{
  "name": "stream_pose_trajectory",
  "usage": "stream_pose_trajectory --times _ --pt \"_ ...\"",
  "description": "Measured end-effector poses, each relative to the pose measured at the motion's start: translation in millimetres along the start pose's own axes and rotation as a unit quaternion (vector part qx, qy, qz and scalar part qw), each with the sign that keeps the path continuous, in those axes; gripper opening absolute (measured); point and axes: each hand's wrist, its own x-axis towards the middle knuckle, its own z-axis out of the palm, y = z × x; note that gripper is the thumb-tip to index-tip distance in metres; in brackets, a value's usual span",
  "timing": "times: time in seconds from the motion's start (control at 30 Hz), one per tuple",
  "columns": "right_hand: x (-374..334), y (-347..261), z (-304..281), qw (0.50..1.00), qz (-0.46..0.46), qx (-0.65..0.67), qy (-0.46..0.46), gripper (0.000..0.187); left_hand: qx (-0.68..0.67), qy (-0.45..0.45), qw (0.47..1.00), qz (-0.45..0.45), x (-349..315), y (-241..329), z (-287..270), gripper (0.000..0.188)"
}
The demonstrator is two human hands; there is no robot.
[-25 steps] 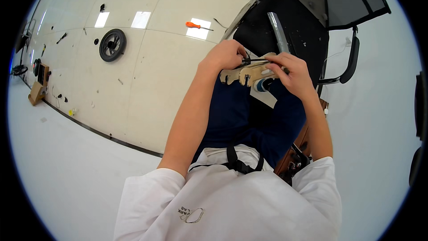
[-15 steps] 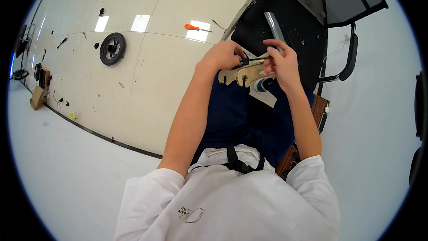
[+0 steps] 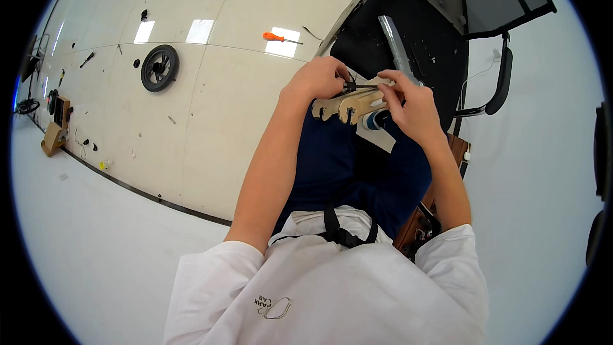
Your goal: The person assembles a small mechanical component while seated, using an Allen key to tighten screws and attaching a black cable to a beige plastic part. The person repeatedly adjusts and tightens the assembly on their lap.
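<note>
Between my knees, a cream-coloured fork (image 3: 348,112) points its two slotted ends toward me. My left hand (image 3: 321,78) is closed at the fork's left side, its fingers on a small black part (image 3: 348,86) that seems to have a loop. From that part a thin dark strand (image 3: 366,86), perhaps a cable or rod, runs right. My right hand (image 3: 412,103) pinches the strand's right end between thumb and fingertips. Just beyond, on the black chair seat (image 3: 364,45), lies a silver tube (image 3: 395,41), its near end close to my right fingers.
Over on the floor at left sit a black-rimmed wheel (image 3: 159,68), an orange-handled screwdriver (image 3: 273,37) and several small loose parts. An opened cardboard box (image 3: 54,140) stands by the far-left wall. The chair's armrest (image 3: 501,83) juts out at right.
My right hand has turned and shifted slightly right and down, its thumb and fingers now together on the strand's end. The left hand has stayed nearly in place.
</note>
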Motion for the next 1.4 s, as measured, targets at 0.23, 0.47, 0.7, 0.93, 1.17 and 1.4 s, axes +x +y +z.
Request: stream_pose_trajectory --times 0.23,0.47,0.7,0.93,1.17,1.4 --pt "10 -15 17 0.898 0.264 0.351 -0.016 0.011 0.005 -0.002 1.0 -0.003 -1 3 -1 0.027" --pt "18 -1 -10 0.977 0.031 0.168 -0.125 0.024 0.009 0.007 1.0 -0.003 -3 0 -1 0.026" --pt "22 30 -28 0.935 0.09 0.283 -0.192 0.031 -0.002 0.003 1.0 -0.004 -2 2 0 0.027" --pt "34 23 -22 0.927 0.101 0.279 -0.227 0.024 -0.014 0.028 1.0 -0.004 -3 2 0 0.024" --pt "27 25 -15 0.918 0.094 0.31 -0.229 0.017 -0.017 0.026 0.999 -0.015 -2 3 -2 0.022" --pt "23 18 -14 0.913 0.103 0.309 -0.246 0.015 -0.019 0.024 0.999 -0.042 -5 7 -5 0.022"
